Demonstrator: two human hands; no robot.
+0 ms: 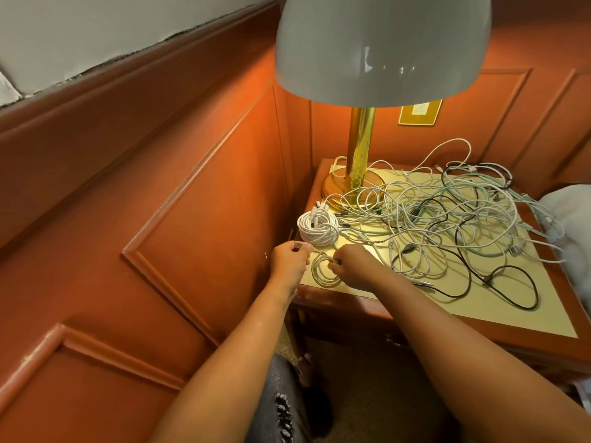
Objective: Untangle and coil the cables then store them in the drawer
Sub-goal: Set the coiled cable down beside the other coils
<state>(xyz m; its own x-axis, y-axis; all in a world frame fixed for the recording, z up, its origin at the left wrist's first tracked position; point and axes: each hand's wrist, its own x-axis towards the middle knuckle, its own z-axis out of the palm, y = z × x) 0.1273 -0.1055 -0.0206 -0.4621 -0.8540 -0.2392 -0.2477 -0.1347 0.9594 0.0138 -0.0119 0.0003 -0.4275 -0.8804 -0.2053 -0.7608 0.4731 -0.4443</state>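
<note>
Head view: looking down at a nightstand (499, 310) with a pale yellow inset top and reddish wood border, its right side running out of frame.
Hidden: the drawer front is sitting in shadow under the top's near edge, hard to make out; the lamp (382, 47) is getting cropped at the top, its glossy grey dome shade covering part of the brass stem.
Left hand (289, 260): curling shut on a small dark plug end, pinching it just off the nightstand's near left corner.
Right hand (355, 266): fingers closing around the small coil (323, 271), a thin pale cable looped into rings lying flat on the top (fingertips are tucked under, so the exact grip is unclear).
Finished coil (316, 227): thick, smooth white cable, wound in a tight round bundle, sitting just behind the hands near the lamp's brass base.
Tangle (447, 212): white, pale green and black cables sprawling in loose overlapping loops across the middle and right of the top; individual runs are impossible to trace.
Walls: glossy orange-red wood paneling with raised frames.
</note>
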